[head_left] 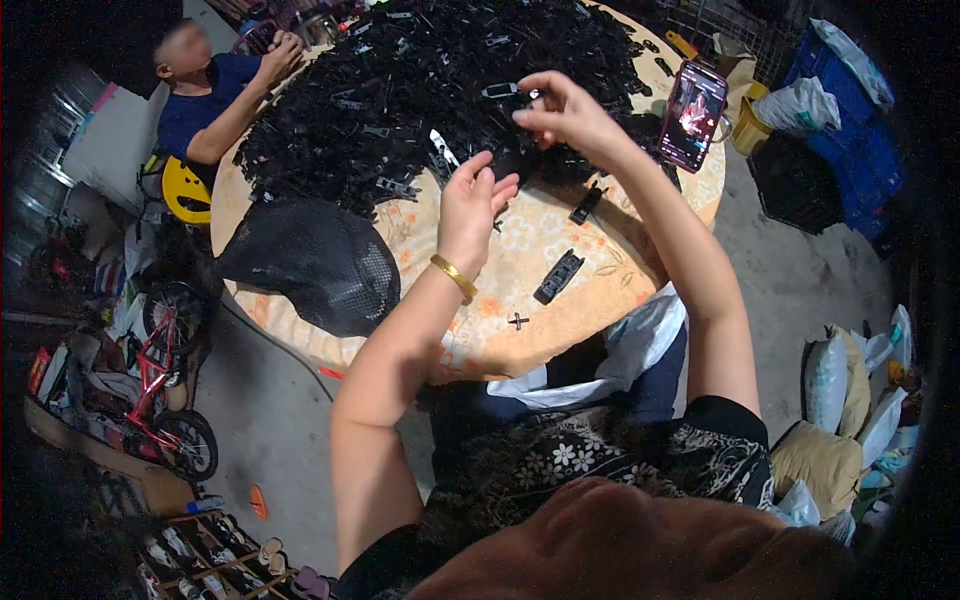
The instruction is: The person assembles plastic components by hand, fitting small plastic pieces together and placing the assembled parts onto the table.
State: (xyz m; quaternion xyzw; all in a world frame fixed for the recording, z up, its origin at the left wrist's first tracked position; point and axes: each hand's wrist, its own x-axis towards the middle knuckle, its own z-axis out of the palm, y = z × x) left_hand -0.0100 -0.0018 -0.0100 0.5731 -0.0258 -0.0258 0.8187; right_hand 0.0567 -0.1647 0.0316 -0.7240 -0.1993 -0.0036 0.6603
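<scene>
Both hands were held at the near side of a heap of black plastic parts [420, 62].
A white-and-black part [443, 150] was left exposed on the heap just left of the left hand [468, 205], while a silver-edged part [499, 90] was seen just left of the right hand's [575, 118] fingertips; two loose black parts, an elongated one [558, 277] and a smaller one [587, 205], were laid out on the floral tablecloth [622, 275] between the forearms. The table's left side was taken up by a black mesh bag [335, 272], bare cloth was left toward the near edge around a small black cross-shaped piece [517, 321], and the right rim was occupied by a lit phone [694, 116]. The left fingers were loosely spread, nothing being gripped; the right index finger and thumb were curved apart, but whether a part was held could not be told.
</scene>
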